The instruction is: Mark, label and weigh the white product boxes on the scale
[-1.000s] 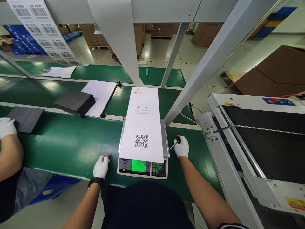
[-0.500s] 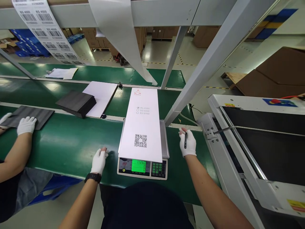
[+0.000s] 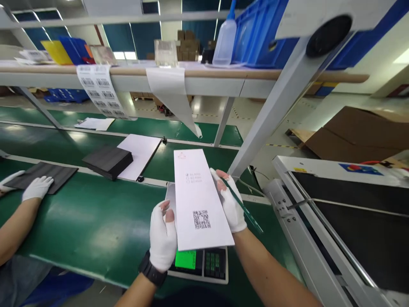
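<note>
- At the far left, a co-worker's gloved hand [image 3: 37, 187] rests flat on a dark sheet [image 3: 43, 175] lying on the green conveyor belt [image 3: 92, 226].
- Farther back, a stack of dark sheets [image 3: 108, 160] sits partly on a white sheet [image 3: 140, 154]; both are well apart from the person's hands.
- Above them, a strip of barcode labels [image 3: 100, 90] and a blank white strip [image 3: 174, 100] hang from the shelf rail [image 3: 207, 85].
- The left hand [image 3: 162, 236], in a white glove, grips the lower left edge of the long white box [image 3: 200, 200], with the thumb on its face.
- The box is held up over the weighing scale [image 3: 204, 262], tilted, printed side up; it hides most of the scale's pan.
- The right hand [image 3: 230, 204] clasps the box's right edge and also pinches a thin pen [image 3: 244, 209] against it.
- A slanting grey post [image 3: 271, 111] stands close behind the right hand.
- To the right, a grey machine [image 3: 319, 238] with a black bed borders the belt; the open belt lies to the left.
</note>
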Demonstrator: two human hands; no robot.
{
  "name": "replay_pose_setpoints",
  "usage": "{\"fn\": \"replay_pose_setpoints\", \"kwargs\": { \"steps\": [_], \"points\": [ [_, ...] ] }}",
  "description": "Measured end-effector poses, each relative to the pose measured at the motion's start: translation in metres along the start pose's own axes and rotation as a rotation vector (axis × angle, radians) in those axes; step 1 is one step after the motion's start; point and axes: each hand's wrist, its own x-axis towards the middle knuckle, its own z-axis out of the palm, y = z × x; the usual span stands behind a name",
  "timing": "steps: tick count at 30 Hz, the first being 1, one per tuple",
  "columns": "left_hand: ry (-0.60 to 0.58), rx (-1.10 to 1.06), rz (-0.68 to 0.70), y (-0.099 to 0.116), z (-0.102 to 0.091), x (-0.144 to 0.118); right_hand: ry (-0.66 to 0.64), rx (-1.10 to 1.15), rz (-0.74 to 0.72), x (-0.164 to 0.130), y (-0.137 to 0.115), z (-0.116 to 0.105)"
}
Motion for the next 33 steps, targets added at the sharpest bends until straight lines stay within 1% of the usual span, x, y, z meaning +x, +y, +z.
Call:
{"fn": "replay_pose_setpoints", "kwargs": {
  "steps": [1, 2, 3, 4, 5, 6, 7, 8, 9, 11, 13, 17, 21, 25, 29, 33],
  "points": [
    [0.037, 0.012, 0.07, 0.003, -0.004, -0.003, 0.006, 0.001, -0.019, 0.004, -0.003, -0.002],
    [0.075, 0.021, 0.168, 0.006, -0.009, -0.005, 0.023, -0.003, -0.057, 0.009, -0.007, -0.004],
    [0.104, 0.03, 0.3, 0.009, -0.015, -0.006, 0.042, -0.016, -0.107, 0.017, -0.012, -0.006],
    [0.108, 0.045, 0.464, 0.011, -0.019, -0.007, 0.054, -0.042, -0.162, 0.025, -0.018, -0.008],
    [0.091, 0.06, 0.629, 0.014, -0.021, -0.009, 0.047, -0.087, -0.208, 0.034, -0.024, -0.008],
    [0.065, 0.072, 0.758, 0.015, -0.02, -0.012, 0.021, -0.148, -0.24, 0.043, -0.03, -0.008],
    [0.049, 0.081, 0.837, 0.016, -0.016, -0.016, -0.021, -0.218, -0.261, 0.052, -0.036, -0.006],
    [0.05, 0.085, 0.867, 0.015, -0.011, -0.021, -0.074, -0.287, -0.273, 0.061, -0.042, -0.003],
    [0.069, 0.085, 0.86, 0.013, -0.004, -0.026, -0.13, -0.35, -0.274, 0.07, -0.046, 0.0],
    [0.124, 0.088, 0.806, 0.006, 0.007, -0.035, -0.216, -0.44, -0.258, 0.087, -0.049, 0.009],
    [0.115, 0.118, 0.774, -0.005, 0.013, -0.039, -0.266, -0.508, -0.227, 0.103, -0.048, 0.018],
    [0.05, 0.18, 0.748, -0.021, 0.007, -0.037, -0.239, -0.687, -0.152, 0.128, -0.038, 0.032],
    [0.045, 0.184, 0.743, -0.024, 0.003, -0.034, -0.227, -0.867, -0.171, 0.139, -0.033, 0.038],
    [0.039, 0.177, 0.739, -0.021, 0.006, -0.034, -0.248, -0.859, -0.169, 0.141, -0.031, 0.038],
    [0.043, 0.172, 0.737, -0.019, 0.005, -0.034, -0.207, -0.878, -0.166, 0.141, -0.027, 0.036],
    [0.049, 0.165, 0.744, -0.016, 0.005, -0.033, -0.214, -0.835, -0.157, 0.142, -0.024, 0.036]
  ]
}}
